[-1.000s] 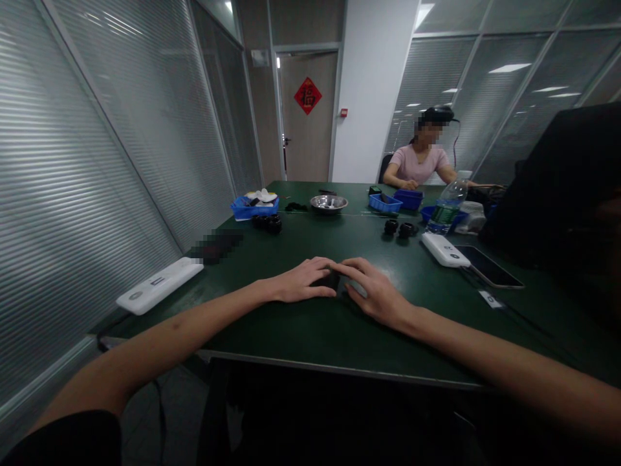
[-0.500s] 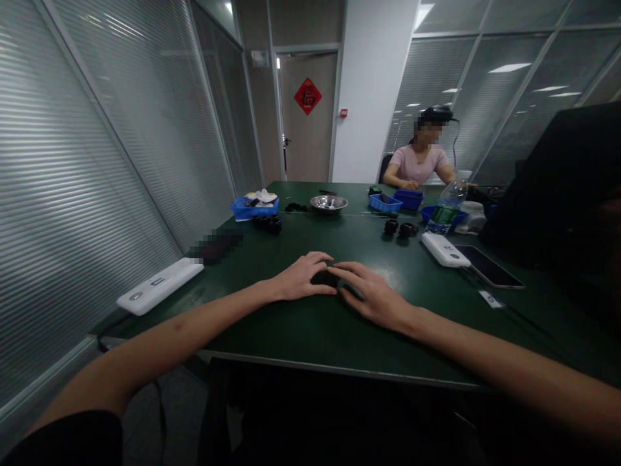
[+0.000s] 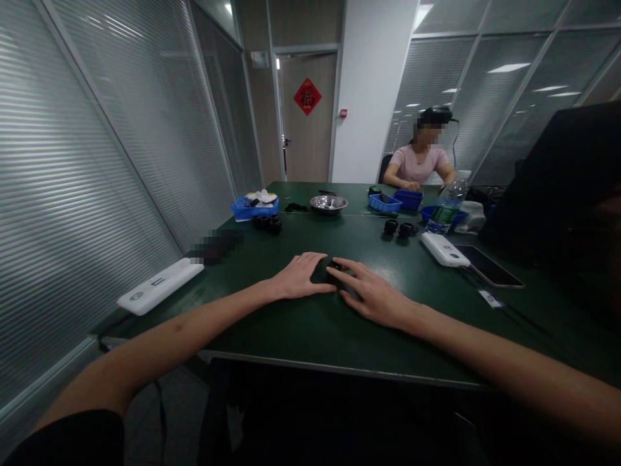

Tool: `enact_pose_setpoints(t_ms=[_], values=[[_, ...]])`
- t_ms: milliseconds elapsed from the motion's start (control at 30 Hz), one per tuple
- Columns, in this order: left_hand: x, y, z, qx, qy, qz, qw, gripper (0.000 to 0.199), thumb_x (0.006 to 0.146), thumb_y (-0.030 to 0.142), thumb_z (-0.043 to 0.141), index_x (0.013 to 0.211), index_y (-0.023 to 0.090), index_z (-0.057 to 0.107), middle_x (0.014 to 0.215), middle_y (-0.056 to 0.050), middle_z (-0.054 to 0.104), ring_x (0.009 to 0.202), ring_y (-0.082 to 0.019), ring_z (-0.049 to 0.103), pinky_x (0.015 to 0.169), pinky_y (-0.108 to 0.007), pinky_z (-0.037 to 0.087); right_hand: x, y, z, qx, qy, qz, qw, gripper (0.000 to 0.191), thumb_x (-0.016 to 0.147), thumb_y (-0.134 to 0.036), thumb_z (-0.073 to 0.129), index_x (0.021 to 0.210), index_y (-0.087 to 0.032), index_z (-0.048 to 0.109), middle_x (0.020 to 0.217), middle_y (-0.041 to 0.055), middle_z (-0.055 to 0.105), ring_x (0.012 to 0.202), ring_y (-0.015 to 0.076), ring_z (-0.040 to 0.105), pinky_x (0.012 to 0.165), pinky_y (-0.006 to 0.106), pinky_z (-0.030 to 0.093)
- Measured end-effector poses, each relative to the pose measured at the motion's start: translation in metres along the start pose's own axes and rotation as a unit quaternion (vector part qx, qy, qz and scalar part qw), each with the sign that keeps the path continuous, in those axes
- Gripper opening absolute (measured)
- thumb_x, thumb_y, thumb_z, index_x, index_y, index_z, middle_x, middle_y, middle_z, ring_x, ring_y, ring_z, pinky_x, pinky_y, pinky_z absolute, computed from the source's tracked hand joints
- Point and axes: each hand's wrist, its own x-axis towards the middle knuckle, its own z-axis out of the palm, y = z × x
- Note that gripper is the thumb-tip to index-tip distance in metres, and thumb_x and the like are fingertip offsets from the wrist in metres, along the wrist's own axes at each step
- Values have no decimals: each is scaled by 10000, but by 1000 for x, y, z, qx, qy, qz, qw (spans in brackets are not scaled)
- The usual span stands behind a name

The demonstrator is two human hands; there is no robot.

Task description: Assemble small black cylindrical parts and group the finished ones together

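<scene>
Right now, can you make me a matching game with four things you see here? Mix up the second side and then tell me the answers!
Things:
1. Small black part
2. Metal bowl
3. Plastic bottle
4. Red diamond sign

Where or what like:
A. See-through, with a green label
B. On the door
C. Between the left hand and the right hand
D. Round, silver and shiny

Right pairs: 1-C, 2-D, 3-A, 4-B

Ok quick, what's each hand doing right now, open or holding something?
Left hand: open, thumb and fingers apart.
Right hand: fingers at a small black object; whether it grips it cannot be told.
</scene>
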Motion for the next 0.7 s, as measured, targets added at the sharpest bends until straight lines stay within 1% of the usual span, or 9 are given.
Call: enact_pose_setpoints(t_ms=[100, 200, 300, 367, 433, 500, 533, 633, 700], values=[[-1, 1, -1, 8, -10, -10, 1000, 949, 871, 837, 460, 1552, 181, 376, 1579, -160, 430, 1440, -363, 415, 1174, -524, 354, -1, 14, -1, -34, -4, 38, 999, 619, 988, -270, 536, 1585, -278, 374, 1628, 117, 366, 1452, 334, 437, 1173, 561, 442], [-2, 1, -4, 14, -29, -13, 999, 926, 893, 828, 427, 1559, 188, 366, 1598, -147, 410, 1454, -353, 401, 1178, -507, 350, -8, 46, -5, -69, -1, 101, 992, 627, 997, -339, 519, 1598, -273, 351, 1650, 116, 332, 1467, 356, 419, 1179, 566, 431], [-4, 1, -5, 12, -41, -7, 999, 883, 916, 813, 405, 1547, 195, 388, 1607, -141, 400, 1456, -357, 398, 1172, -516, 354, -18, 83, -11, -114, -26, 226, 967, 682, 982, -462, 525, 1602, -241, 346, 1702, 149, 210, 1472, 468, 375, 1138, 664, 428], [-4, 1, -6, 9, -46, -2, 999, 858, 930, 803, 391, 1533, 193, 411, 1613, -142, 392, 1458, -360, 395, 1168, -528, 355, -23, 100, -14, -149, -26, 300, 942, 708, 974, -527, 513, 1593, -213, 368, 1726, 172, 80, 1483, 573, 267, 1086, 742, 417], [-4, 1, -5, 11, -48, 2, 999, 847, 940, 796, 380, 1525, 186, 425, 1618, -145, 382, 1467, -359, 383, 1172, -535, 349, -25, 106, -13, -173, -17, 310, 935, 698, 976, -549, 491, 1578, -209, 394, 1731, 172, 37, 1489, 618, 177, 1030, 785, 425], [-4, 0, -5, 16, -47, 8, 999, 833, 949, 787, 371, 1521, 184, 431, 1613, -145, 390, 1473, -351, 378, 1177, -531, 342, -24, 103, -9, -181, -18, 275, 944, 631, 996, -521, 458, 1542, -206, 450, 1724, 170, 118, 1507, 591, 160, 1029, 784, 424], [-4, -1, -5, 18, -45, 11, 999, 823, 954, 780, 368, 1519, 185, 434, 1610, -143, 396, 1473, -347, 379, 1180, -526, 339, -23, 101, -6, -178, -28, 253, 951, 590, 1010, -494, 437, 1516, -197, 484, 1707, 174, 199, 1516, 556, 192, 1054, 763, 420], [-3, -2, -4, 22, -39, 22, 999, 784, 970, 758, 363, 1509, 195, 444, 1608, -136, 406, 1472, -334, 386, 1187, -511, 329, -20, 99, 1, -140, -67, 206, 966, 527, 1050, -443, 365, 1473, -178, 532, 1582, 178, 462, 1481, 418, 396, 1138, 639, 421], [-3, -2, -4, 26, -36, 25, 999, 778, 974, 752, 362, 1502, 188, 452, 1605, -143, 409, 1473, -332, 385, 1194, -514, 316, -20, 105, 4, -114, -72, 201, 970, 560, 1062, -496, 329, 1501, -191, 496, 1542, 163, 517, 1437, 359, 479, 1156, 577, 424]])
